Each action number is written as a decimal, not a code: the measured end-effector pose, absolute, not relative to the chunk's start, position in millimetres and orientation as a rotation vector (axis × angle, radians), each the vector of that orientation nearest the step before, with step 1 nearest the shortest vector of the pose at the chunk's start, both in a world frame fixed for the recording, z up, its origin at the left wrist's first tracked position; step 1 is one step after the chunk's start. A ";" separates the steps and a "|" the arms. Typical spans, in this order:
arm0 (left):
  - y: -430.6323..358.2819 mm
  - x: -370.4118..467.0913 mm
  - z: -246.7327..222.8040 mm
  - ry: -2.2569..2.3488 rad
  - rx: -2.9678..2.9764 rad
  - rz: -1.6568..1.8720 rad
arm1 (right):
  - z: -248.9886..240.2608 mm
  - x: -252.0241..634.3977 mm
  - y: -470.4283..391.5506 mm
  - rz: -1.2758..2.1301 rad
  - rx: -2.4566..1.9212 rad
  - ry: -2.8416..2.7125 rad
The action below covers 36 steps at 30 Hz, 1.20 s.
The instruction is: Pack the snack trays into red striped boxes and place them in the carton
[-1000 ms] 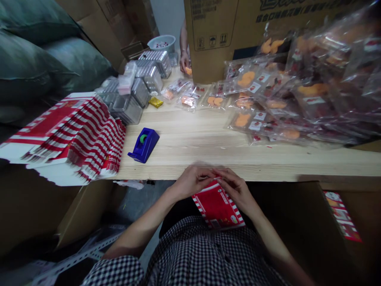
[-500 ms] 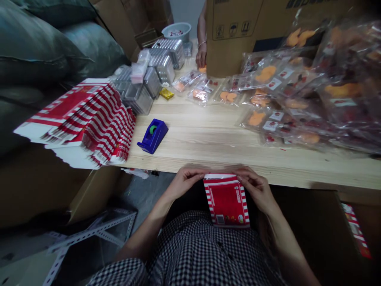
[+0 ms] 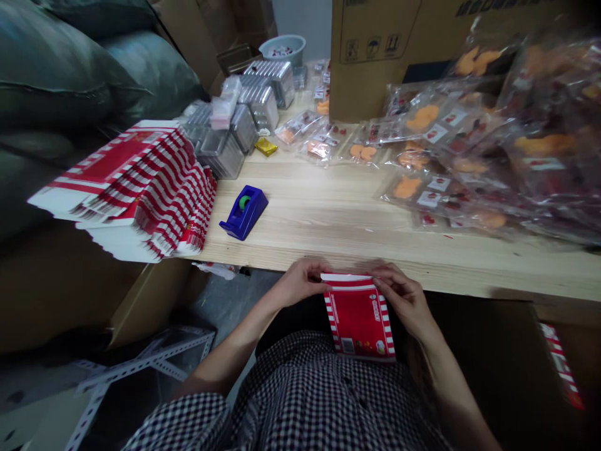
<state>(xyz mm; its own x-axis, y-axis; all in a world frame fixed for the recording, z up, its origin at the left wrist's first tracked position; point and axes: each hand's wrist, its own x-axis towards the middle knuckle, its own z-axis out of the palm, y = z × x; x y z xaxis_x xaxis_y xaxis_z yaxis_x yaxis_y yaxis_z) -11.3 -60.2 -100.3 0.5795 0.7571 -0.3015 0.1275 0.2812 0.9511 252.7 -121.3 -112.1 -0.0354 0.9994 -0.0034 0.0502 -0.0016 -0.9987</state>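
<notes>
A red box (image 3: 357, 319) with white-striped edges hangs upright at the table's front edge, above my lap. My left hand (image 3: 305, 280) pinches its top left corner, and my right hand (image 3: 398, 288) grips the top right corner between thumb and fingers. The upper edge of the box looks folded over in a white and red band. On the table (image 3: 310, 213), a blue tape dispenser (image 3: 244, 213) with a green core stands left of centre. Beside it on the left lies a tall, slanting stack of red-and-white flat boxes (image 3: 150, 188).
Clear plastic cases (image 3: 220, 153) and a yellow packet (image 3: 265, 146) sit at the back left, before a pale basin (image 3: 283, 49). A large carton (image 3: 366, 75) and heaped plastic bags with orange pieces (image 3: 422, 150) fill the back right.
The open top of the red box has been folded down to a closed-looking edge. My left hand's fingers have curled in at its corner. The other person's hand beside the carton has gone from view.
</notes>
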 end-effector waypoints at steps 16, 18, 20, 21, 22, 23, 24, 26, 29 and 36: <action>-46.2 -18.6 -69.0 0.908 1.674 0.305 | -116.9 259.8 -118.8 1.283 -1.242 -1.261; -43.4 -16.7 -63.2 0.937 1.798 0.264 | -113.6 259.8 -118.0 1.277 -1.230 -1.314; -39.4 -15.7 -57.1 0.953 1.932 0.242 | -110.0 259.4 -117.5 1.266 -1.213 -1.362; -37.1 -15.5 -54.8 0.957 1.985 0.234 | -108.6 259.0 -117.4 1.262 -1.208 -1.373; -34.7 -15.6 -53.4 0.955 2.018 0.225 | -107.5 258.6 -117.7 1.264 -1.205 -1.376; -32.4 -15.9 -52.9 0.942 2.027 0.216 | -107.0 258.2 -118.1 1.270 -1.204 -1.372; -30.4 -16.3 -53.3 0.921 2.012 0.207 | -106.9 257.8 -118.7 1.278 -1.201 -1.365; -27.8 -17.2 -56.1 0.883 1.953 0.195 | -108.0 257.3 -120.2 1.287 -1.194 -1.358; -29.2 -16.5 -60.3 0.893 1.940 0.204 | -110.8 257.7 -121.7 1.280 -1.195 -1.344; -49.6 -13.2 -62.6 1.019 2.065 0.245 | -113.0 258.7 -122.3 1.261 -1.235 -1.315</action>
<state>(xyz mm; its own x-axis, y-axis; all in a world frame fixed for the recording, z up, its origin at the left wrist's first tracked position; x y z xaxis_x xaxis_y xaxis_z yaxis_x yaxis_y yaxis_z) -13.2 -49.6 -62.6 0.6565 0.7360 -0.1651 0.5802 -0.3528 0.7341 258.7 -122.3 -113.0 -0.0889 0.9956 -0.0283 0.0699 -0.0221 -0.9973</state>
